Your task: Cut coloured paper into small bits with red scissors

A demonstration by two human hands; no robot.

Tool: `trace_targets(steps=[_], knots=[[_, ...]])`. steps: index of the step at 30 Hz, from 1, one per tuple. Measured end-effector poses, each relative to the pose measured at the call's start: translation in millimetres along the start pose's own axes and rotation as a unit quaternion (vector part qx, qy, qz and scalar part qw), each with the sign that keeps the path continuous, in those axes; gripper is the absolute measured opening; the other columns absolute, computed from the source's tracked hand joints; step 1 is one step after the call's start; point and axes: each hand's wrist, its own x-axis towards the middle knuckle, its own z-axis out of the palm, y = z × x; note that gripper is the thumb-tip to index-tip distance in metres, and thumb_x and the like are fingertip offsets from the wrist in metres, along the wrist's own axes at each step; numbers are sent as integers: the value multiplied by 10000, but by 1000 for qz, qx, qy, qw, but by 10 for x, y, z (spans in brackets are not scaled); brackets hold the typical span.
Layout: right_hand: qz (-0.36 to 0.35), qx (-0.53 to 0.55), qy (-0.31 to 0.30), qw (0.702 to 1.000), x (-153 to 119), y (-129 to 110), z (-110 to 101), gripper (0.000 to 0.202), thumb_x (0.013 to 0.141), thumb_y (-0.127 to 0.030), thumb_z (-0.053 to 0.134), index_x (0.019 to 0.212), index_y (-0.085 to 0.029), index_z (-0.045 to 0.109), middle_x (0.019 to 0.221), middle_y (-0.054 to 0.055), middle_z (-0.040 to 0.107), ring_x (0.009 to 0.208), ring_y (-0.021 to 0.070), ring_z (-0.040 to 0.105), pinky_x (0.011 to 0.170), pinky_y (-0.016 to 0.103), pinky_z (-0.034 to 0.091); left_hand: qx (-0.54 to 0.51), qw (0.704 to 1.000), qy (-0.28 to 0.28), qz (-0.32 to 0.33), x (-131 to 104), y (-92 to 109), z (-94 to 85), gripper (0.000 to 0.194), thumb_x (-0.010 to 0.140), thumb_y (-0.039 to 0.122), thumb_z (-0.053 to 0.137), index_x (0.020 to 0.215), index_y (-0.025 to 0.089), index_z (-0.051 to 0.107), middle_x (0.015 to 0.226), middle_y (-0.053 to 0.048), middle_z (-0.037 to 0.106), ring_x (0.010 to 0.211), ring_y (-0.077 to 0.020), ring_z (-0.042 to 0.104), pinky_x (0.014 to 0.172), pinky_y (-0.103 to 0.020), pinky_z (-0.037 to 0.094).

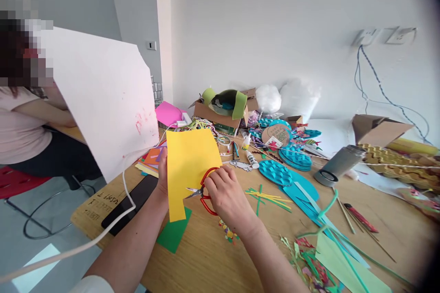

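Observation:
A yellow sheet of paper (192,155) is held upright above the wooden table by my left hand (164,176), which grips its left edge with the fingers mostly behind it. A cut notch shows at the sheet's lower right, leaving a narrow tab at the bottom left. My right hand (225,192) is closed on red-handled scissors (208,208). Their blades are parted and point left, over the lower part of the sheet near the notch. Below the sheet, a green paper piece (175,231) lies on the table.
Yellow and green strips (270,198), blue shapes (275,174) and a grey bottle (340,165) lie to the right. A black phone (132,201) and white cable (120,215) are at left. A white board (106,91) partly hides a seated person (27,128).

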Motion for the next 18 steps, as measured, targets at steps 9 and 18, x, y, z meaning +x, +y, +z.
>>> trace_targets(steps=[9, 18], knots=[[28, 70, 22, 997, -54, 79, -3, 92, 833, -94, 549, 830, -186, 544, 809, 53, 592, 832, 221, 507, 926, 416, 355, -63, 994, 50, -69, 178, -67, -315, 458, 743, 339, 615, 1142, 115, 607, 1002, -152, 708, 962, -329, 654, 851, -462, 500], [383, 442, 179, 791, -229, 620, -321, 312, 761, -479, 673, 780, -191, 556, 771, 52, 658, 716, 205, 603, 654, 306, 455, -108, 988, 75, -86, 90, -4, -199, 500, 773, 309, 610, 1235, 125, 558, 1034, -146, 702, 977, -326, 654, 897, -482, 490]])
